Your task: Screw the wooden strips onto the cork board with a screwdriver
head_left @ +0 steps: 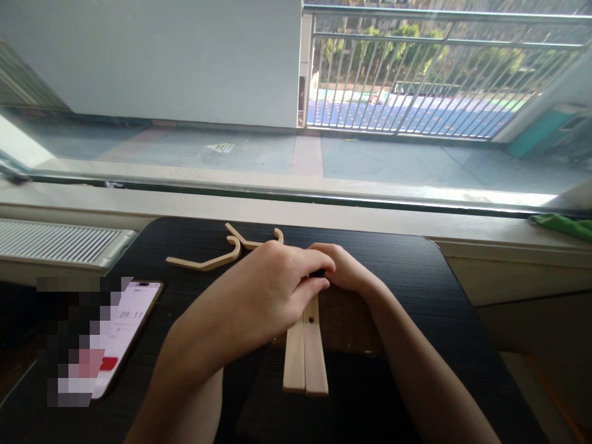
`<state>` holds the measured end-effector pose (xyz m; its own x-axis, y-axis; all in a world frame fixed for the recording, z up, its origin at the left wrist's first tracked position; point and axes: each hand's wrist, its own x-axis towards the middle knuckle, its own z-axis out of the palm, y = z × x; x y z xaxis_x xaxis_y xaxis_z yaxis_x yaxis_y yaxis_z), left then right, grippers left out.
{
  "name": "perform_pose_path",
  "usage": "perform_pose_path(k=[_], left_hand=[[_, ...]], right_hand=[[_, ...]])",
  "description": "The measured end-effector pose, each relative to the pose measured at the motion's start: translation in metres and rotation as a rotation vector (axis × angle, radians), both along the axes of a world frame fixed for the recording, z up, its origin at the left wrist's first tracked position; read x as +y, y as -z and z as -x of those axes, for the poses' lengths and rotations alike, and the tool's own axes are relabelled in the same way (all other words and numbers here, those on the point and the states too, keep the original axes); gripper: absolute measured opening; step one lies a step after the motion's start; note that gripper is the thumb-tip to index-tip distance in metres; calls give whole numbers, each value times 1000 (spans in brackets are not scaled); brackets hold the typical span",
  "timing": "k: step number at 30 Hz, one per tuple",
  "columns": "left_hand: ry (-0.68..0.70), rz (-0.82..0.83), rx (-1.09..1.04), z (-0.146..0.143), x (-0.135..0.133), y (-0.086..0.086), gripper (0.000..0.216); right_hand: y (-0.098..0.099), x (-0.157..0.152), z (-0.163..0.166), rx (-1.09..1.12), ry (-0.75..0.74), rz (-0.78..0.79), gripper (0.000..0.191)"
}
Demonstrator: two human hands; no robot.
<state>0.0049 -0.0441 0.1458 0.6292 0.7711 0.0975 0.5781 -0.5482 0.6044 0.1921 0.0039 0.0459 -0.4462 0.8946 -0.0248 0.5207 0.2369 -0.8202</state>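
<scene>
"What are your fingers on?"
"My left hand (272,277) pinches a small black piece (319,273) between thumb and finger. My right hand (348,266) is just behind; its fingers are mostly hidden, so I can't tell its grip."
"And the wooden strips (295,364)?"
"Side by side, reaching toward me from under my hands. Two hooked pieces (189,264) lie beyond on the black table (393,246)."

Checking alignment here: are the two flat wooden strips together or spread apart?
Together at the near ends: only a thin seam shows between the wooden strips. Their far ends I cannot tell; the left hand hides them.
</scene>
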Motion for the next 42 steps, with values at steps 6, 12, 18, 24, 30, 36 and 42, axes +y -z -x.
perform_pose_path(k=[6,12,18,24,30,36,42], left_hand=[[1,27,8,-2,-1,-2,22],[-23,28,24,-3,-3,-4,22],[-62,-37,23,-2,-1,-4,23],[-132,-48,50,-2,4,2,27],[-158,-94,90,-4,5,4,33],[-264,-182,214,-4,7,-2,44],[-286,-182,327,-4,8,-1,48]], right_hand=[[4,0,0,10,10,-6,18],[9,1,0,21,21,-13,17],[12,2,1,29,39,-16,11],[11,1,2,34,25,-5,13],[12,2,2,35,32,9,15],[18,2,3,31,63,-17,17],[18,2,1,30,33,-30,19]])
